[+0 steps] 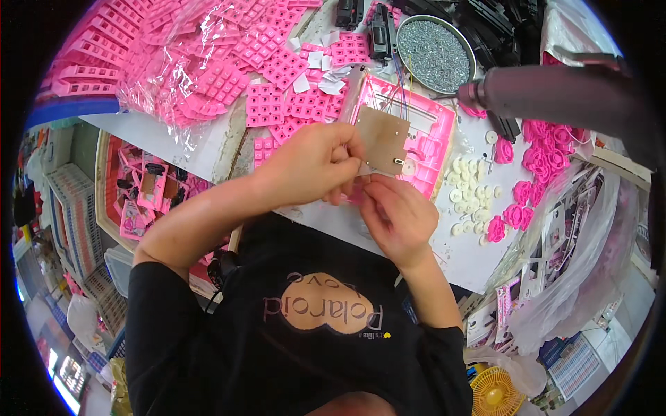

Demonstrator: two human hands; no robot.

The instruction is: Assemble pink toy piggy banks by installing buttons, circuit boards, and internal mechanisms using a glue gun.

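Note:
Fingers bent in a pinch, my left hand (316, 165) is closed at the lower left corner of a brown circuit board (385, 139). My right hand (404, 216) meets it from the lower right, its thumb and fingertips also pinched together. Whatever lies between the fingertips is too small and covered to make out; a bit of pink shows there. The board rests tilted over an open pink plastic housing (433, 135), whose lower left part my hands hide. Thin coloured wires (399, 90) run from the board up to a black part (381, 35).
Pink keypads (263, 104) pile up at left. A round tin of small metal screws (433, 55) stands behind the housing. White discs (472, 191) and pink rings (548, 156) lie at right. A dark grey tube-shaped tool (555, 97) juts in overhead. A bin of pink parts (107, 187) stands at left.

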